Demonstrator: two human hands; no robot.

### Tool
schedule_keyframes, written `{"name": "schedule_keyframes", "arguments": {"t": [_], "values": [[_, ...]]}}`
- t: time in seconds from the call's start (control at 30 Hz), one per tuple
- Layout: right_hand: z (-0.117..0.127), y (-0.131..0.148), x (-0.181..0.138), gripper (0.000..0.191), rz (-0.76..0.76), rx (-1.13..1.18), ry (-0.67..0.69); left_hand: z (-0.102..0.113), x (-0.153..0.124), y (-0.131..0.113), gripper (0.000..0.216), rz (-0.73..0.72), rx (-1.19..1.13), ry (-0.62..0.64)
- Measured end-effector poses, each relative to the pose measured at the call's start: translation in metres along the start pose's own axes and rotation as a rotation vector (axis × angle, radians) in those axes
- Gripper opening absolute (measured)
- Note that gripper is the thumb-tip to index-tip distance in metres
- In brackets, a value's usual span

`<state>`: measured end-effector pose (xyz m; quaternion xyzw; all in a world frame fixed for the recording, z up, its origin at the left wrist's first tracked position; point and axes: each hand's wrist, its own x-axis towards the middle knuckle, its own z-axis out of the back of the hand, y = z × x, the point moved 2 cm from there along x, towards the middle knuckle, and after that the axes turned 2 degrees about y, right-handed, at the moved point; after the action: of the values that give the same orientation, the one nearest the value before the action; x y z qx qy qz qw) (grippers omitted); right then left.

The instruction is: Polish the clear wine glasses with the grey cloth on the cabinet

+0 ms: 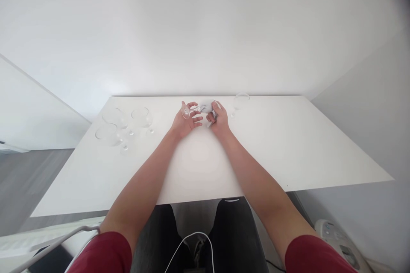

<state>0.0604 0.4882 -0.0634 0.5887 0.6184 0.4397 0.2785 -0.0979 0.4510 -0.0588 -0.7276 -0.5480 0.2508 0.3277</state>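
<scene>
Over the far middle of a white table [205,166] I hold a clear stemmed glass [196,110] lying on its side. My left hand [185,123] pinches its stem near the round foot. My right hand [218,120] is closed around the bowl, with a grey cloth bunched in its fingers against the glass.
Three clear stemmed glasses [119,124] stand together at the table's far left. Another glass [239,102] stands alone to the right of my hands. White walls rise behind and to the right. A white device [339,243] sits on the floor at lower right.
</scene>
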Motion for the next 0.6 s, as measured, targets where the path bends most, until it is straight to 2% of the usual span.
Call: {"name": "schedule_keyframes", "arguments": {"t": [0.1, 0.2, 0.3, 0.4, 0.5, 0.6], "values": [[0.0034, 0.0021, 0.0014, 0.035, 0.058, -0.047, -0.014, 0.0004, -0.0018, 0.0042, 0.050, 0.155, 0.059, 0.080], [0.0025, 0.0024, 0.0006, 0.034, 0.111, -0.103, -0.025, -0.0003, -0.0050, 0.0070, 0.042, 0.220, 0.197, 0.158], [0.0009, 0.0034, -0.0018, 0.035, 0.187, -0.301, -0.108, -0.0023, -0.0053, 0.0075, 0.037, 0.157, 0.275, 0.149], [0.0012, 0.0041, -0.0043, 0.042, 0.303, -0.443, -0.276, -0.0038, -0.0029, 0.0070, 0.042, 0.055, 0.291, 0.083], [0.0042, 0.0014, -0.0043, 0.041, 0.369, -0.452, -0.402, -0.0022, -0.0004, 0.0061, 0.048, 0.008, 0.336, 0.041], [0.0081, -0.0031, -0.0024, 0.037, 0.327, -0.439, -0.451, 0.0036, 0.0013, 0.0021, 0.045, -0.098, 0.291, -0.063]]}}
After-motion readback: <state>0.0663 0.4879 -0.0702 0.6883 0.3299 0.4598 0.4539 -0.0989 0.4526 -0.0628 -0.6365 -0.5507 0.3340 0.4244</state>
